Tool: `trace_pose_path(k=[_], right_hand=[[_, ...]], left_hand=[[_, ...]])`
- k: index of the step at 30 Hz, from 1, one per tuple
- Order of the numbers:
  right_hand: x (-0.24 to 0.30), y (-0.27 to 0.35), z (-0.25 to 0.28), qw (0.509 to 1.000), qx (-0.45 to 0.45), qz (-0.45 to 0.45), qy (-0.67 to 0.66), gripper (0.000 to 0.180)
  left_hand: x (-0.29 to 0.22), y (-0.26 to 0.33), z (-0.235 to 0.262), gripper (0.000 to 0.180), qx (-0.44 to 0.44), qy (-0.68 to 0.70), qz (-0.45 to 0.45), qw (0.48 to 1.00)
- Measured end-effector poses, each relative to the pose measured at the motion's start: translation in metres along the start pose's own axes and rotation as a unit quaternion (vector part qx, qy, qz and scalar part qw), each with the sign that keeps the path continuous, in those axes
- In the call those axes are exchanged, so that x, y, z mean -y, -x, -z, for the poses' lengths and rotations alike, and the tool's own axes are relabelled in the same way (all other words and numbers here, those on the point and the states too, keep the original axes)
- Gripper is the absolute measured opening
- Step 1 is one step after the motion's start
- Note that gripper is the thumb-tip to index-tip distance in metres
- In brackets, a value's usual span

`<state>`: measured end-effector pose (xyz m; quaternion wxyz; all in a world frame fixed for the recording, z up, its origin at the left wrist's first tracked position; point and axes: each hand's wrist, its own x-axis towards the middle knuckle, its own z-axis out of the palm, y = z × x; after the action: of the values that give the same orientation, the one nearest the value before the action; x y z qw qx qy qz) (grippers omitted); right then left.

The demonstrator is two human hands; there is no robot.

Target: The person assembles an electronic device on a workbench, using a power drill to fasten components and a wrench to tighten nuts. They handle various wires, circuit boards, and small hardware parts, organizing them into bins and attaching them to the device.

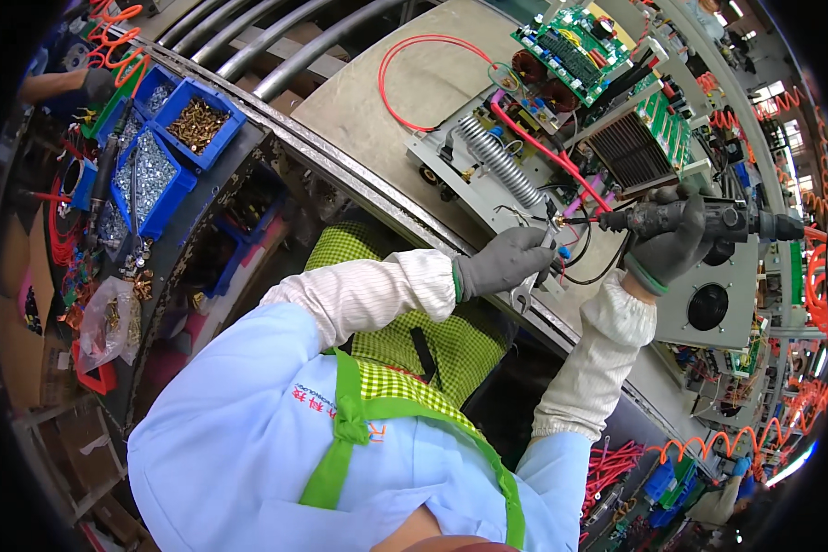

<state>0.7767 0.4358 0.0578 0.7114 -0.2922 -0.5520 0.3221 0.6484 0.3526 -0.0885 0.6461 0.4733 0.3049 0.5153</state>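
Observation:
My left hand (506, 261), in a grey glove, is closed around a silver open-end wrench (522, 296). The wrench's upper end meets the wires at the near edge of an electronic assembly (474, 184). My right hand (676, 237), gloved too, grips a black power screwdriver (729, 221) lying level, its nose pointing left. The driver's tip comes close to the wrench's upper end; whether they touch I cannot tell. A large metal coil (501, 158) and a thick red cable (547, 152) are on the assembly just beyond my hands. The fastener between the tools is too small to make out.
A green circuit board (572, 53) stands on the assembly's far side. Blue bins of screws (196, 124) and nuts (147, 179) sit at the left. Metal rollers (290, 60) lie beyond the bench. Another unit with a fan (708, 306) stands right. Another person's gloved hand (98, 87) shows far left.

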Motion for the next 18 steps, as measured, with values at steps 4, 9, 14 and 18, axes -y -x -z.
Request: trace_pose_path(k=[4,9,14,18], right_hand=[[-0.004,0.0,0.001,1.0,-0.01,0.016,-0.006,0.033],[0.0,0.002,0.002,1.0,0.014,0.013,-0.023,0.037],[-0.001,0.003,0.001,1.0,0.009,0.019,-0.021,0.037],[0.01,0.001,0.003,0.999,0.027,0.026,-0.005,0.036]], left_hand=[[-0.003,0.003,0.001,0.033,-0.006,-0.019,0.009,1.0],[-0.008,0.004,-0.001,0.032,0.004,-0.004,0.01,1.0],[-0.007,0.005,0.001,0.029,0.001,-0.006,-0.006,1.0],[-0.008,0.003,0.005,0.028,0.025,-0.012,-0.016,0.999]])
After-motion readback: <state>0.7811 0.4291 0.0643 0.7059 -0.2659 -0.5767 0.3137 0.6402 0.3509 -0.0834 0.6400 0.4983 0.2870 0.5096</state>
